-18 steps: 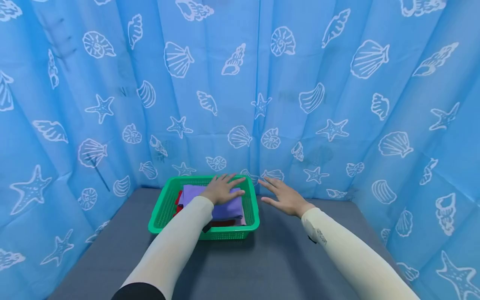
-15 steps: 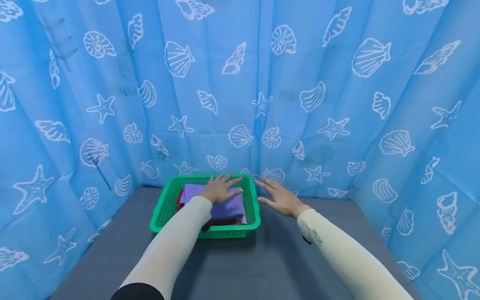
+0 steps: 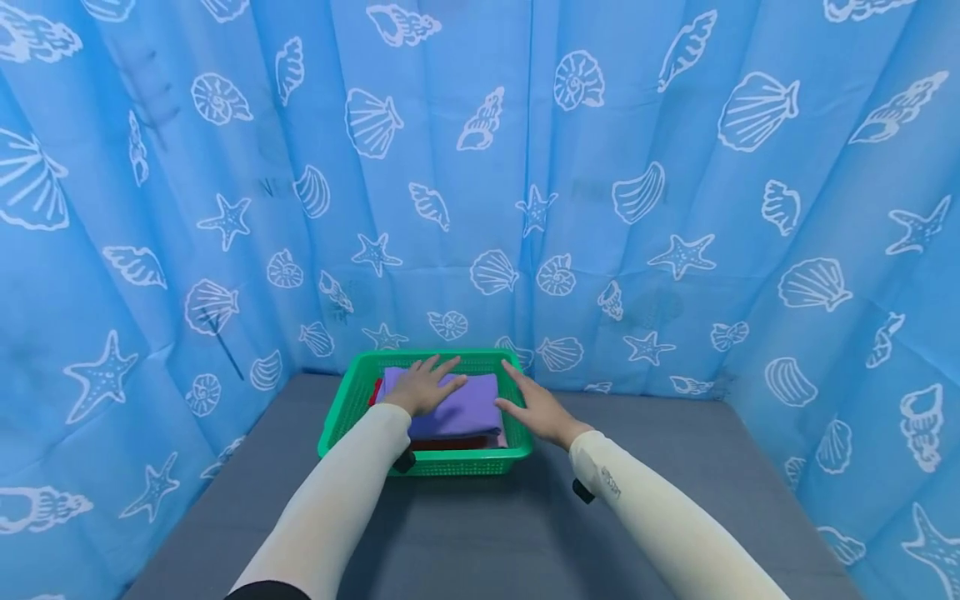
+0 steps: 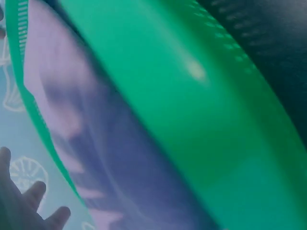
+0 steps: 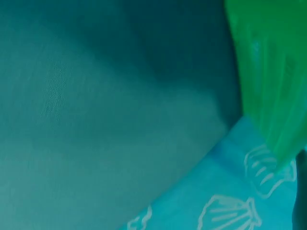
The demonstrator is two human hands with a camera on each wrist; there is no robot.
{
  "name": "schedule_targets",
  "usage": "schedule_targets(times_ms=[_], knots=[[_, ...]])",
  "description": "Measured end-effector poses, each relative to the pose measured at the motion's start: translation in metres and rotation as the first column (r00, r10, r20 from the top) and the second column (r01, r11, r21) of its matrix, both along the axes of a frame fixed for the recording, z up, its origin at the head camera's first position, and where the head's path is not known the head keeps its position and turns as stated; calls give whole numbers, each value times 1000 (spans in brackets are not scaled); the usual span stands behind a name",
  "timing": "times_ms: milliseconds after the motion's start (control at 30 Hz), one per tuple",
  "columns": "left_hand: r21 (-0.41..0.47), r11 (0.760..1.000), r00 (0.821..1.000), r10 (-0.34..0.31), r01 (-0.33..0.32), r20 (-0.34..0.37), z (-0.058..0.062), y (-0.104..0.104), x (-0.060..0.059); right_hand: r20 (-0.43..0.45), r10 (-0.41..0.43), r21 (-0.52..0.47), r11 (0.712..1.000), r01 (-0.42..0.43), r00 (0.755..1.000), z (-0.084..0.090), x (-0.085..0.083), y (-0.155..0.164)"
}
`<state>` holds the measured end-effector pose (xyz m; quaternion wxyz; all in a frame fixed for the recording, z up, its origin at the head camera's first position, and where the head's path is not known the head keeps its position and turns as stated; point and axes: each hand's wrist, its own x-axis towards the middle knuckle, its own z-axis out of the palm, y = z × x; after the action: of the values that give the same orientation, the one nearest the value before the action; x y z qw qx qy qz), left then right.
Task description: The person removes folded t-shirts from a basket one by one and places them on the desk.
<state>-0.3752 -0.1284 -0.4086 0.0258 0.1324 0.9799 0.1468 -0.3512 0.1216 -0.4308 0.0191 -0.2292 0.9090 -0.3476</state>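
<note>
A green plastic basket (image 3: 461, 457) stands at the back of the table, with a folded purple cloth (image 3: 476, 408) on top inside it. Under that cloth show a dark red layer (image 3: 450, 443), a bit of pink, and bright red fabric (image 3: 376, 392) at the left. My left hand (image 3: 422, 389) is held with fingers spread above the purple cloth; its fingertips (image 4: 58, 216) appear at the edge of the left wrist view. Over the basket's right rim, my right hand (image 3: 538, 410) has straight fingers and holds nothing. Whether it touches the rim, I cannot tell.
The grey table (image 3: 465, 533) extends in front of the basket and to both sides. A blue curtain (image 3: 450, 183) printed with white shells and starfish closes off the back and sides. White sleeves cover both forearms (image 3: 330, 492).
My right hand has moved left, from beside the basket to over its right rim. My left hand has shifted slightly left over the cloth. The head view has turned a little left.
</note>
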Motion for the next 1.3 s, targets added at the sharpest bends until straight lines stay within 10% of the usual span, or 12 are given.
schedule_targets(times_ms=[667, 1300], knots=[[253, 939, 970, 204, -233, 135, -54, -49, 7, 146, -120, -102, 986, 135, 982, -10, -1, -54], [414, 832, 929, 316, -368, 192, -55, -61, 4, 261, -172, -259, 936, 241, 950, -27, -12, -70]])
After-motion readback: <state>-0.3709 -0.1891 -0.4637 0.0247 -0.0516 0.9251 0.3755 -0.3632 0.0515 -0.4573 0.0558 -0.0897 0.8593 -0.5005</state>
